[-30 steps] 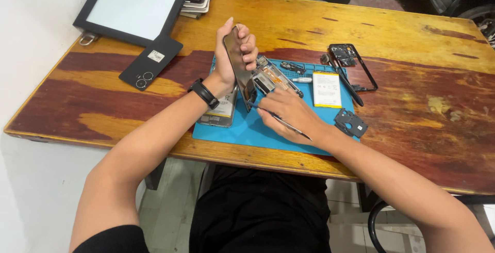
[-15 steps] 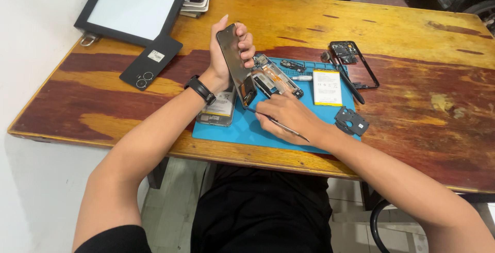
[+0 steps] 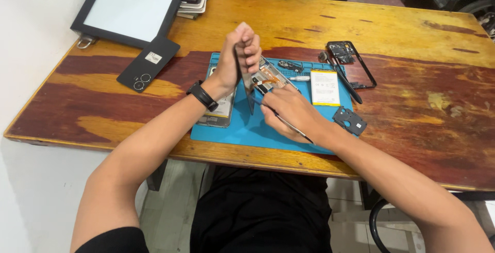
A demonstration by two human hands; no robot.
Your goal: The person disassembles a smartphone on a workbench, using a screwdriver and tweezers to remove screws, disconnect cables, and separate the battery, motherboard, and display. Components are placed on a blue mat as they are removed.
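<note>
While our left hand [image 3: 238, 57] has turned the dark phone screen [image 3: 246, 85] edge-on, its grip still pinching it upright over the blue mat [image 3: 268, 132] mid-bench, our right hand [image 3: 290, 112] keeps pinching a thin tool [image 3: 289, 125] beside the opened phone body [image 3: 270, 77].

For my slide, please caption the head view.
Left hand lifts thin dark panel; right hand holds slim tool over blue mat.

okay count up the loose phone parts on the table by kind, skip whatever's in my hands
Black back cover with camera holes: 1
Black phone frame: 1
Battery, white with a yellow edge: 1
Small black cover plate: 1
Opened phone body on the blue mat: 1
Total: 5
</note>
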